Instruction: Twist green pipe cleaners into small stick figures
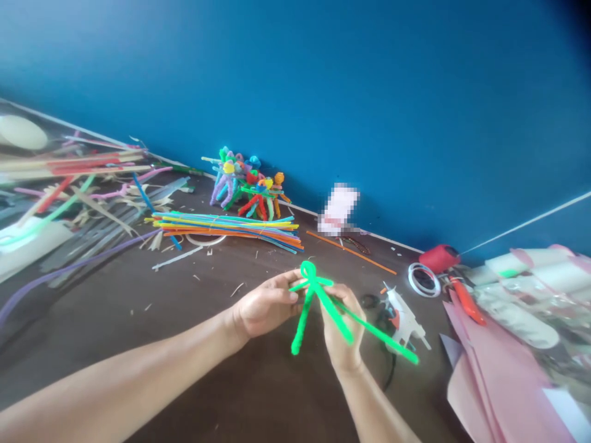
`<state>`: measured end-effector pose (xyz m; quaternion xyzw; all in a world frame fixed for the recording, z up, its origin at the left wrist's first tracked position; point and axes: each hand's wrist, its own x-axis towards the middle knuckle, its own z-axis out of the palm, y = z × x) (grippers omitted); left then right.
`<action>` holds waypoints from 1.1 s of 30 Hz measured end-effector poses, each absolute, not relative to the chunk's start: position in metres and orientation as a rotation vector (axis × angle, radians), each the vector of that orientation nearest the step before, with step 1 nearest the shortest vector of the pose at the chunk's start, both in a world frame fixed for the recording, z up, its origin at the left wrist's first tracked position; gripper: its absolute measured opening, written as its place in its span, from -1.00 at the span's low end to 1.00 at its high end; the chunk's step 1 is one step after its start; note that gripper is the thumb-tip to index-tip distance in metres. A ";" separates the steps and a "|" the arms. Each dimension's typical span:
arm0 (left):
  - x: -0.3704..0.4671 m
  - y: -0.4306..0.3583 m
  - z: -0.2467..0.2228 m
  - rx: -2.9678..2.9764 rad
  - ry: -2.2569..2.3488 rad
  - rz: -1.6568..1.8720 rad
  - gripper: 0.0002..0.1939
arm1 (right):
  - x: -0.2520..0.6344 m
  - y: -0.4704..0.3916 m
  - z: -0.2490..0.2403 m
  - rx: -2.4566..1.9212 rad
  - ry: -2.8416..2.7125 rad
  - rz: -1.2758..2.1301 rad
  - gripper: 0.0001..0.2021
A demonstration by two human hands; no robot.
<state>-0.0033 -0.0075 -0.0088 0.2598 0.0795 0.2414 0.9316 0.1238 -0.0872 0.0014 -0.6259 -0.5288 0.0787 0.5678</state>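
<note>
A bright green pipe-cleaner figure (303, 320) is held up between my two hands, with a loop at its top, short arms and long legs hanging below. My left hand (270, 303) pinches its left side near the short arm. On the other side, my right hand (342, 320) is closed on it from behind, its fingers partly hidden by the green stems. One longer green strand stretches out to the lower right past my right hand.
Behind lie a bundle of coloured pipe cleaners (231, 229) and several finished figures (263, 197) by the blue wall. Right: a glue gun (404, 317), tape roll (423, 280), red-handled tool (466, 300), pink sheets (498, 369). Loose strips (92, 203) are piled at left.
</note>
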 end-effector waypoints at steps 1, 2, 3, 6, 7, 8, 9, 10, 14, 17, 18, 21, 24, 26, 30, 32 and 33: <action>-0.002 -0.009 -0.010 0.526 0.187 0.507 -0.61 | 0.123 -0.087 0.001 -1.472 -1.279 0.134 -0.91; -0.001 -0.009 -0.011 0.518 0.221 0.515 -0.64 | 0.123 -0.087 0.001 -1.485 -1.305 0.108 -0.91; 0.000 -0.009 -0.012 0.507 0.268 0.528 -0.69 | 0.123 -0.087 0.000 -1.507 -1.330 0.103 -0.89; 0.002 -0.009 -0.017 0.475 0.419 0.559 -0.80 | 0.123 -0.086 -0.003 -1.546 -1.399 0.122 -0.90; 0.002 -0.009 -0.018 0.485 0.456 0.555 -0.81 | 0.123 -0.086 -0.005 -1.549 -1.416 0.128 -0.92; 0.002 -0.009 -0.018 0.515 0.484 0.539 -0.81 | 0.124 -0.086 -0.006 -1.551 -1.427 0.134 -0.93; 0.002 -0.009 -0.017 0.562 0.507 0.518 -0.81 | 0.125 -0.085 -0.007 -1.555 -1.431 0.139 -0.95; 0.002 -0.009 -0.016 0.619 0.528 0.499 -0.81 | 0.126 -0.085 -0.008 -1.560 -1.431 0.143 -0.95; 0.003 -0.013 -0.011 0.870 0.595 0.510 -0.73 | 0.130 -0.085 -0.007 -1.589 -1.473 0.121 -0.89; 0.004 -0.015 -0.012 1.019 0.611 0.546 -0.72 | 0.131 -0.086 -0.005 -1.620 -1.537 0.043 -0.86; 0.004 -0.016 -0.013 1.055 0.617 0.559 -0.73 | 0.130 -0.086 -0.004 -1.630 -1.558 0.022 -0.86; 0.005 -0.017 -0.017 1.135 0.638 0.606 -0.74 | 0.127 -0.086 -0.002 -1.640 -1.603 0.003 -0.87; 0.006 -0.016 -0.018 1.166 0.642 0.650 -0.76 | 0.123 -0.086 -0.002 -1.644 -1.555 0.087 -0.91; 0.006 -0.015 -0.015 1.167 0.630 0.636 -0.78 | 0.123 -0.085 -0.002 -1.640 -1.473 0.216 -0.91; 0.006 -0.012 -0.012 1.256 0.667 0.569 -0.75 | 0.126 -0.083 -0.004 -1.622 -1.358 0.337 -0.90; 0.005 -0.011 -0.013 1.339 0.685 0.547 -0.73 | 0.128 -0.082 -0.004 -1.631 -1.344 0.313 -0.90; 0.005 -0.010 -0.014 1.369 0.685 0.533 -0.73 | 0.129 -0.082 -0.003 -1.636 -1.341 0.307 -0.89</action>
